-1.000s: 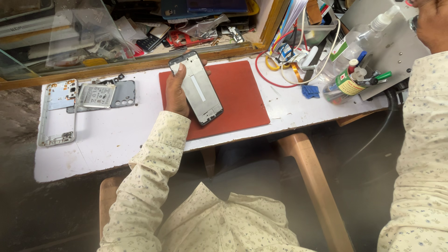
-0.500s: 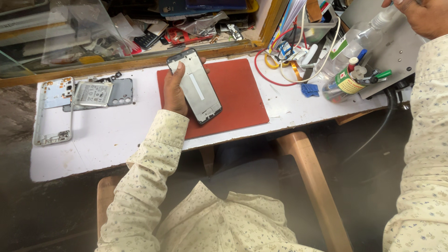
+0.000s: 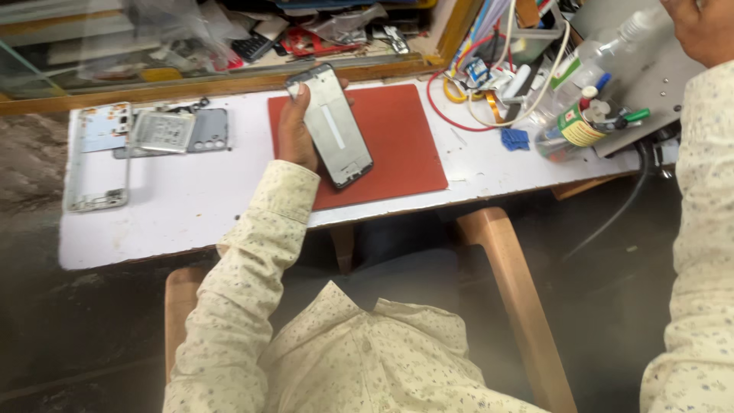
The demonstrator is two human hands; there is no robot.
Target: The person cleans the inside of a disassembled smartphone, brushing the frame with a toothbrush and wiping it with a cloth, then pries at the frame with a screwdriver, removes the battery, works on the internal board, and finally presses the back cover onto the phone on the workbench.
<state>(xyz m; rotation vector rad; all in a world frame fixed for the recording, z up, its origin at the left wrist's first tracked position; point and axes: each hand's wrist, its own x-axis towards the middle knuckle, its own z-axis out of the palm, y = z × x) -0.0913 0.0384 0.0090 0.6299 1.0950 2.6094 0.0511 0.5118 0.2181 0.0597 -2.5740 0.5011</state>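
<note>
Green-labelled clear bottle (image 3: 569, 126) beside cables (image 3: 501, 84)

The left hand (image 3: 294, 134) holds a phone frame (image 3: 333, 127) tilted above the red mat (image 3: 397, 145); right hand (image 3: 699, 27) raised.

White table (image 3: 191, 214): red mat (image 3: 397, 130) at centre, phone frame (image 3: 95, 183) at 9 o'clock, cables (image 3: 489, 99) at 2.

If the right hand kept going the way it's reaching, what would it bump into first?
Probably the clear plastic bottle: the right hand reaches up and leftward over the grey metal plate, and the bottle lies just ahead. Depth is unclear, so it might pass above.
</note>
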